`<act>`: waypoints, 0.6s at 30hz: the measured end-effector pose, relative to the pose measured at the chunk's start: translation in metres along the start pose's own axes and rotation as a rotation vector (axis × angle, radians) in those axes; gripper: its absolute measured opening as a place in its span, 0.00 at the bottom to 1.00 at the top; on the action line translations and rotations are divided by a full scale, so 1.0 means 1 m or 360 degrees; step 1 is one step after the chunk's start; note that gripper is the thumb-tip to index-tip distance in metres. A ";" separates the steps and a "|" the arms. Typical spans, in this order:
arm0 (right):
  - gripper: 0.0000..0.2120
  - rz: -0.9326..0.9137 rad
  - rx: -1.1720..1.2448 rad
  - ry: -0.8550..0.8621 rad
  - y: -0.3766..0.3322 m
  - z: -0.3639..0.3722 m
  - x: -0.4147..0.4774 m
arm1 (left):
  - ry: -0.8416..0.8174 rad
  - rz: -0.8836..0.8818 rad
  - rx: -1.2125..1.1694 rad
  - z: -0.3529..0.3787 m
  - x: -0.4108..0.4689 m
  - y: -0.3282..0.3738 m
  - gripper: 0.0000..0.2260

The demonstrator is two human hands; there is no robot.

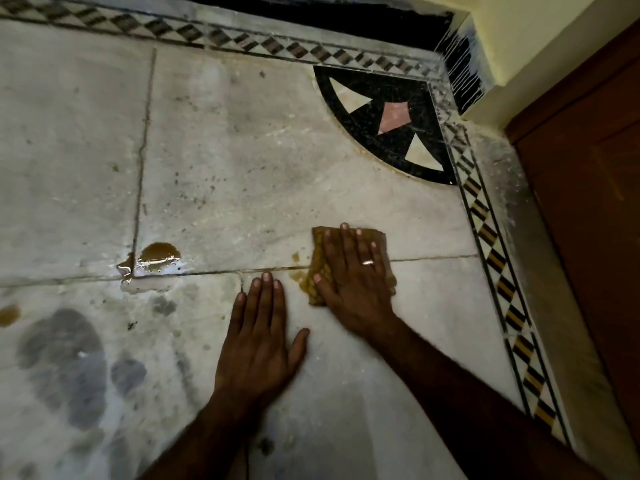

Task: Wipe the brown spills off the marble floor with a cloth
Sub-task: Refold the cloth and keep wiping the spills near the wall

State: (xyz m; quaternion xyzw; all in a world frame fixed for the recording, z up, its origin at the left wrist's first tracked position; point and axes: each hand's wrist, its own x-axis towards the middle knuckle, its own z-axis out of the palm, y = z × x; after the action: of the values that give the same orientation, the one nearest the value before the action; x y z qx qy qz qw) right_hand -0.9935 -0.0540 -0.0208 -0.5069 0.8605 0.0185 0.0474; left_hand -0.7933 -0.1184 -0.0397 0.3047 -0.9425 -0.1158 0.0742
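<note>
- A small brown spot point(7, 315) lay at the far left edge of the marble floor point(242, 168).
- A larger brown puddle point(160, 254) sat where the floor joints crossed.
- The left hand point(258, 341) lay flat on the floor, fingers spread, its grip open and empty.
- A thin brown smear point(298, 276) showed just left of the cloth.
- The right hand point(353, 285), wearing a ring point(367, 262), pressed flat on the stained cloth point(320, 271), fingers extended rather than curled around it.
- A wooden door point(588, 202) stood at the right.
</note>
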 end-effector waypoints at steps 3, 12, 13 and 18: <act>0.35 -0.0126 -0.0038 0.0014 -0.017 0.001 -0.001 | 0.0031 -0.0022 0.0033 0.001 -0.002 -0.002 0.32; 0.32 -0.0512 0.0030 0.0109 -0.030 0.004 -0.064 | 0.0055 -0.0092 0.0039 0.000 -0.015 -0.017 0.30; 0.33 -0.0535 0.0027 0.0094 -0.023 0.005 -0.074 | 0.0054 -0.0099 0.0043 -0.002 -0.017 -0.020 0.30; 0.33 -0.0118 -0.0024 0.0054 0.013 0.005 -0.049 | 0.0014 -0.0137 -0.0011 -0.006 -0.021 -0.018 0.31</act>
State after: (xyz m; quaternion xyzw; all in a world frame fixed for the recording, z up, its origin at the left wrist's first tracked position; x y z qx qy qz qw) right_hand -0.9806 -0.0048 -0.0207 -0.5391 0.8416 0.0144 0.0297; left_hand -0.7656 -0.1212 -0.0404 0.3453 -0.9277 -0.1207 0.0744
